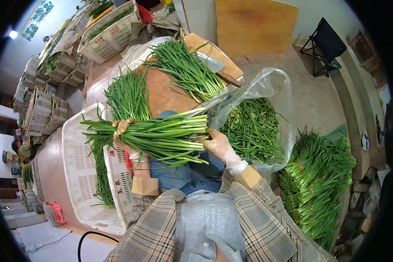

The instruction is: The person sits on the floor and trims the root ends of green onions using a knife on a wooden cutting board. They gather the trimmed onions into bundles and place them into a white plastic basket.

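Note:
My left hand [123, 127], in a thin glove, is wrapped around a bunch of garlic chives [163, 132] near its leafy end. The bunch lies level above my lap, pale stem ends to the right. My gloved right hand [216, 144] pinches a few stem ends at the bunch's right edge. Beyond it, a brown cutting board [170, 93] bears a loose pile of chives [190, 70] and another leafy pile [129, 95] at its left. A knife with a wooden handle [228, 79] rests by the far pile, its blade partly covered.
A white plastic crate [82, 147] holding some chives stands to my left. At right are a clear plastic bag [275, 85] of leafy trimmings [252, 131] and tied green bundles [314, 186] on the floor. A folding stool [324, 49] and stacked crates [41, 111] stand farther off.

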The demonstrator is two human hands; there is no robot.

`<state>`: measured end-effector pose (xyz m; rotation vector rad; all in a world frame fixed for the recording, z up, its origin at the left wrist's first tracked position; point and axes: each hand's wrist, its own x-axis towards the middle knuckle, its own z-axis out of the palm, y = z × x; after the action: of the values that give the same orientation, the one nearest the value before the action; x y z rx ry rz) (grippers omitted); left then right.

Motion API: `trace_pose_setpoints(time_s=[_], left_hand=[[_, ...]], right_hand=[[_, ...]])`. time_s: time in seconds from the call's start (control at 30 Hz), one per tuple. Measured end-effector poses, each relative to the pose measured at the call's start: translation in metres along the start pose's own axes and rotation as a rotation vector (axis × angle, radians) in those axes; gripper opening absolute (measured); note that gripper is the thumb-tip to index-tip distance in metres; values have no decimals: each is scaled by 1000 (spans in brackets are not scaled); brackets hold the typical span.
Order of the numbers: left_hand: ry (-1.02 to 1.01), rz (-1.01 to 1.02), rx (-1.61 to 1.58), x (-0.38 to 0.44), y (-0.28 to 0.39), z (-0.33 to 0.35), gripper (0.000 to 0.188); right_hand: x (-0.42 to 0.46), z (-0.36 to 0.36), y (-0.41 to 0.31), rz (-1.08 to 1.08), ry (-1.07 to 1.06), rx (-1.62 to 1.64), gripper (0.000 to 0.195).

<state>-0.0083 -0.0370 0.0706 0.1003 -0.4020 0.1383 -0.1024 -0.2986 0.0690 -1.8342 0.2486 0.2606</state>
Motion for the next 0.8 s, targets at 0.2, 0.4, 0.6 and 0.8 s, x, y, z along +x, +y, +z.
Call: trace_pose_setpoints(time_s=[0.2, 0.4, 0.6, 0.8], left_hand=[[122, 36, 147, -3, 12, -17, 21], [159, 35, 96, -4, 10, -19, 22], [161, 56, 75, -5, 10, -16, 23], [123, 40, 5, -3, 9, -11, 23]], right_hand=[[-9, -11, -7, -459, 374, -246, 29], [3, -16, -6, -524, 383, -247, 20], [16, -18, -2, -598, 283, -368, 32], [23, -8, -20, -492, -65, -239, 45]])
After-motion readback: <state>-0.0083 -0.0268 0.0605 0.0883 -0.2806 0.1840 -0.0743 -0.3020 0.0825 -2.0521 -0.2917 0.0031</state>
